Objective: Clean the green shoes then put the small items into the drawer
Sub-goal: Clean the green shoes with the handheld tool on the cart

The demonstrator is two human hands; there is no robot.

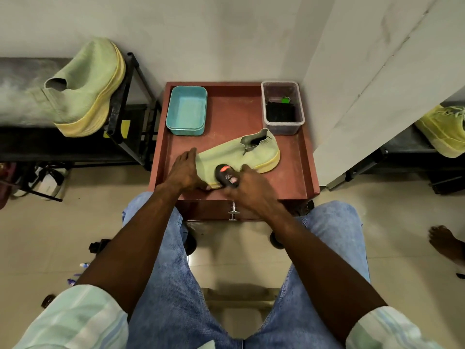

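no brand, label or writing could be read on any item. at far left, one green shoe (85, 89) with a yellow sole stood tilted on a black rack (130, 102), well apart from the work surface. the red-brown tray top (234, 114) of a small cabinet carried a teal container (186, 110) at its rear left; its contents could not be seen. the left hand (185, 170) rested on the toe end of a second green shoe (241, 152) lying on the tray, fingers straight and close together, pressing it down. the right hand (247, 186) gripped a dark brush-like tool (226, 175) with a red marking, fingers curled round it, the tool touching the shoe's side. whether it was a brush could not be told, as it was blurred. at rear right stood a clear plastic box (282, 107) holding a black item and a small green item (285, 99). below the tray front, a metal drawer knob (233, 211) was visible. a third green shoe (445, 129) lay at far right.
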